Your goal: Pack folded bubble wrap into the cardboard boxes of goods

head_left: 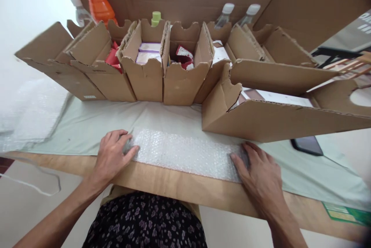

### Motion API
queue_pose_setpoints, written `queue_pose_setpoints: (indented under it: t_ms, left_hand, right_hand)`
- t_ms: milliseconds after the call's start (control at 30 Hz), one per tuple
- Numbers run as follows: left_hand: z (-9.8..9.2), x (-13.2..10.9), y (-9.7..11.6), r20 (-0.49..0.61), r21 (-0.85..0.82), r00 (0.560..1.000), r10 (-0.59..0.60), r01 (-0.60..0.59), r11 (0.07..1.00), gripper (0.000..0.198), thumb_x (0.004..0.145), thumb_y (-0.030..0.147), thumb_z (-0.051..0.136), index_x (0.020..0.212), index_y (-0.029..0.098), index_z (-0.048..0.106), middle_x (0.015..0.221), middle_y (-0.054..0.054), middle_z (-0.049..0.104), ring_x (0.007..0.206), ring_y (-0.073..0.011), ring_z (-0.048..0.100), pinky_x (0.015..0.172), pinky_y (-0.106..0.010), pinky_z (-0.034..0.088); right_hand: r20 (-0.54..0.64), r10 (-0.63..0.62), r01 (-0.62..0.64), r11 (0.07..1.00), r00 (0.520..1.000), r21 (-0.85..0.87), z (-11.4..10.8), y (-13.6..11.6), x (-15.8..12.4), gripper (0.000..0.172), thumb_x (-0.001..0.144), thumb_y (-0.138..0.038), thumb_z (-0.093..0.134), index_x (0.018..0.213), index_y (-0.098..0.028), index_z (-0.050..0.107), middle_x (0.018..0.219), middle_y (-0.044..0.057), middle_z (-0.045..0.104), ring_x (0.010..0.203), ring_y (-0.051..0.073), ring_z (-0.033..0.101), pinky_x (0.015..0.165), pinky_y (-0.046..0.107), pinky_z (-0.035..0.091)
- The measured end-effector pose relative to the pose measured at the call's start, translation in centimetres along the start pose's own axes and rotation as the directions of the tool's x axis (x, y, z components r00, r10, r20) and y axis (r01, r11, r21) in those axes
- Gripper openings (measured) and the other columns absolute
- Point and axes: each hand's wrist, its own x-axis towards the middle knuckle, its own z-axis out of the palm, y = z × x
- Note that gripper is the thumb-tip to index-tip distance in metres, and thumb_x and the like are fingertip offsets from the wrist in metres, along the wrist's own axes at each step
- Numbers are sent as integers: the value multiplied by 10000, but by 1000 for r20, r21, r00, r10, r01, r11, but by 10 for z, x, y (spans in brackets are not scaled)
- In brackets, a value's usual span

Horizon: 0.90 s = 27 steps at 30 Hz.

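A long strip of clear bubble wrap [185, 153] lies across the front of the table, partly over the cloth and partly over the bare wood. At its left end is my left hand [113, 153], thumb and fingers closed around the edge. My right hand [261, 170] grips the opposite end, with the thumb on top and the fingers on the far side. Between the two hands the strip is flat and stretched out.
Open cardboard boxes [149, 81] stand in a row behind, with packets inside some. A larger carton [275, 120] angles in at the right, beside a phone [307, 145]. More bubble wrap [34, 105] is heaped at left. Bottles, including an orange one [100, 2], stand behind.
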Motion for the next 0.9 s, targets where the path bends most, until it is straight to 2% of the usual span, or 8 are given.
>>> queue_pose_setpoints:
  t_ms: [233,333,467,567,633,700,767,900]
  left_hand:
    - [3,-2,12,-46,-38,999,28,-30,999,183,965,236,534,820,232,646,1150,-143,720,1051,-357,643,868,-506,492]
    - [4,-1,10,-63,-60,995,72,-76,995,171,970,249,527,824,250,617,1068,-102,758,996,-343,674,830,-477,483]
    - [10,-3,1,-56,-134,997,58,-65,989,151,979,308,508,881,262,614,866,-44,766,780,-284,712,743,-411,507]
    - [8,7,-6,39,-229,999,-20,28,973,159,971,361,501,888,267,599,739,5,741,637,-238,715,622,-342,513]
    - [1,25,-7,76,-276,996,-39,58,959,160,964,387,509,934,264,608,757,10,759,651,-225,737,594,-310,514]
    - [-7,56,-3,26,-240,999,-28,33,970,198,963,382,513,1043,250,637,864,-23,785,753,-242,755,678,-327,538]
    - [-6,95,9,-44,-187,995,91,-98,977,212,958,318,503,1062,234,667,922,-51,787,791,-253,738,755,-367,540]
    - [18,156,42,-17,-161,945,326,-324,932,209,937,191,539,1048,188,716,998,-101,779,954,-288,723,858,-425,533]
  right_hand:
    - [-73,-6,23,975,997,222,-4,-8,-10,339,975,-483,466,841,-228,644,1184,144,764,1040,343,711,846,514,545]
    - [-69,45,-20,947,997,321,-18,-16,-18,268,963,-456,510,871,-242,643,1072,101,793,950,298,741,824,457,562]
    - [68,177,-188,849,982,493,-35,-18,-33,219,949,-439,567,999,-247,661,894,35,778,721,209,730,665,316,583]
    - [147,204,-252,799,968,546,-43,-14,-51,359,939,-473,606,1192,-228,675,1033,63,798,862,232,773,756,323,632]
    - [175,191,-258,786,966,562,-45,-16,-68,451,937,-476,632,1309,-222,661,1230,93,771,1102,271,755,910,364,634]
    - [220,164,-265,757,962,598,-43,-25,-88,530,940,-449,653,1421,-229,617,1411,105,688,1273,292,683,1002,388,611]
    - [283,128,-290,692,951,661,-38,-42,-107,576,953,-407,657,1498,-243,567,1500,101,619,1342,296,635,1050,397,589]
    - [357,62,-328,564,932,758,-25,-81,-140,552,957,-394,666,1490,-270,599,1456,80,653,1315,305,654,1020,389,609]
